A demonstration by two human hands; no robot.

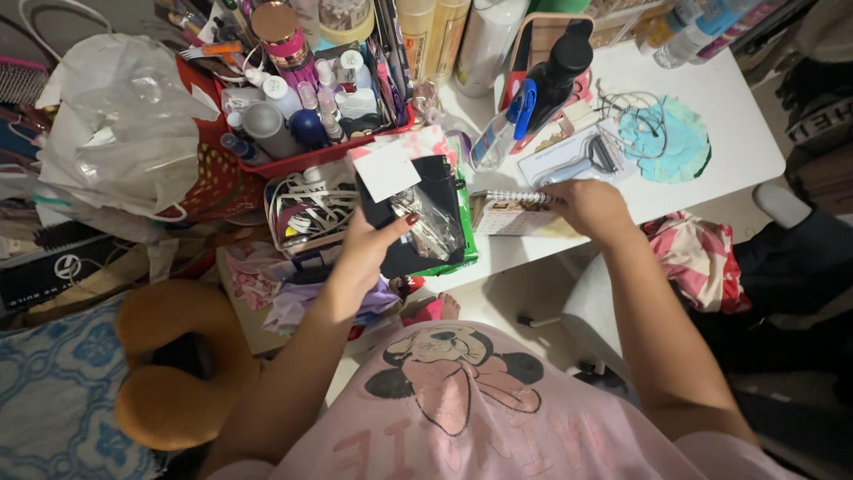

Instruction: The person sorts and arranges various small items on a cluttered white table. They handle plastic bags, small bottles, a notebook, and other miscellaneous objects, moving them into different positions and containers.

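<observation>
1. White desk (729,116) fills the upper middle and right, its surface crowded edge to edge
2. Red bin (302,160) of bottles and tubes stands on the desk's left part
3. Tall bottles (462,36) line the far edge
4. Teal cloth (666,138) with a cable on it lies at the desk's right end
5. Plastic bags (124,124) are heaped at far left
6. Orange neck pillow (169,373) rests on blue patterned fabric (53,400), lower left
7. Floral cloth (697,258) hangs off a white seat (591,311) under the desk's right side
8. Pale floor (506,298) shows below the desk edge
9. Light is even, indoor
</observation>
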